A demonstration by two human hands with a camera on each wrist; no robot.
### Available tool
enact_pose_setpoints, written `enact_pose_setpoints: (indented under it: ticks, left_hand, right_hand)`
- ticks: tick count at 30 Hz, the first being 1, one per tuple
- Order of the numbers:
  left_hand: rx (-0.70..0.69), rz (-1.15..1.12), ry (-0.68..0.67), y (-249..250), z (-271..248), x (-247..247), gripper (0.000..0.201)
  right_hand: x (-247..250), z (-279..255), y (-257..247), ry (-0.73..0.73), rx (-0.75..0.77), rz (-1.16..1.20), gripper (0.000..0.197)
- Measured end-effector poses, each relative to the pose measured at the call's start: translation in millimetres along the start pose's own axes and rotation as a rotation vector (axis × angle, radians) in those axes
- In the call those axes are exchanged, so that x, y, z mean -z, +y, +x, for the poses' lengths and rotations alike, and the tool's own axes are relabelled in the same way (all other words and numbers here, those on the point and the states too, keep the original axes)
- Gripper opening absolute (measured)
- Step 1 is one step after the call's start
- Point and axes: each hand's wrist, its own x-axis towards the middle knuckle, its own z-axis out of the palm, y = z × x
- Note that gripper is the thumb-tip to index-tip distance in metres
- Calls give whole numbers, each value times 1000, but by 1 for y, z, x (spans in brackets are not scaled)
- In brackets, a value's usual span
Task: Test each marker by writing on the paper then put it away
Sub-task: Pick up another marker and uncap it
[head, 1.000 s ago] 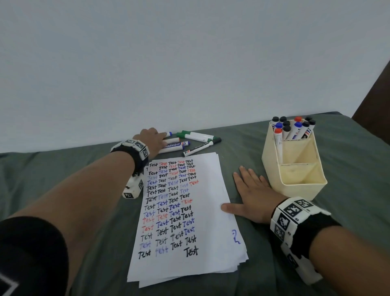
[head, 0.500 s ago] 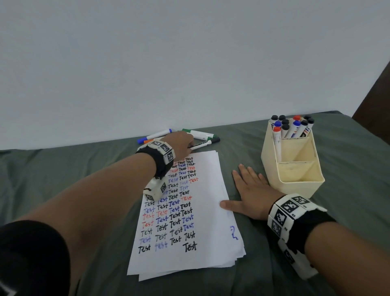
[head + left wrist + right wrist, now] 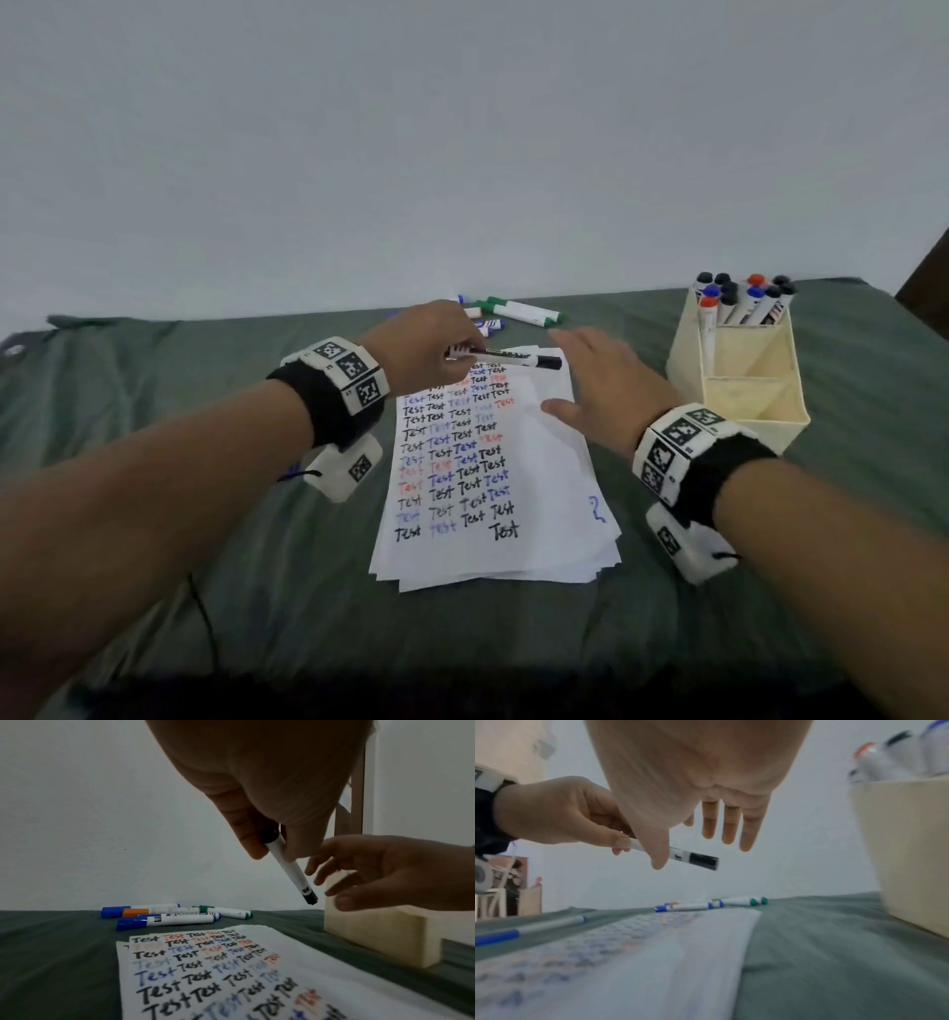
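Nearest the person, the paper is lying flat on the green cloth, its left and middle columns filling with the word "Test" in black, blue and red while its right side is showing mostly bare white. Just above the far end of the sheet, the left hand is pinching a slim black marker by its tail end between thumb and fingers, cap pointing right — the cap is on, by the look of the wrist views. The right hand is hovering beside that cap with fingers straight and spread, gripping nothing. To the right, the cream holder is standing with capped markers crowding its far compartment, its nearer compartments looking empty. Farther off, by the wall, a few loose markers — blue, orange, green — are waiting untested.

The step in hand seems to be a fresh marker being readied for its test. Next, the right hand is likely needing to close on the cap and pull it straight off, or take the marker over, before writing in the blank right margin.
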Motion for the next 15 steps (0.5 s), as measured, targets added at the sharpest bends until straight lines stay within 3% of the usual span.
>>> enact_pose_setpoints:
  ticks: [2,5,8,11,15]
  left_hand:
    - [-32,-22,67,9,-14,11,16]
    - [-18,-75,153,18,-31,22,21]
    - [24,-300,241,16,-44,25,54]
    - [64,-360,275,4,-51,25,81]
    - [54,-189,139,-4,-48,22,57]
  right_hand:
    - [10,8,-25,94,91,-22,77]
    - [22,20,-59,119,181,-88,48]
    - [31,26,-83,103,239,-138,26]
    - [33,24,-92,190,245,106,15]
    - [30,17,-98,257,158,594,7]
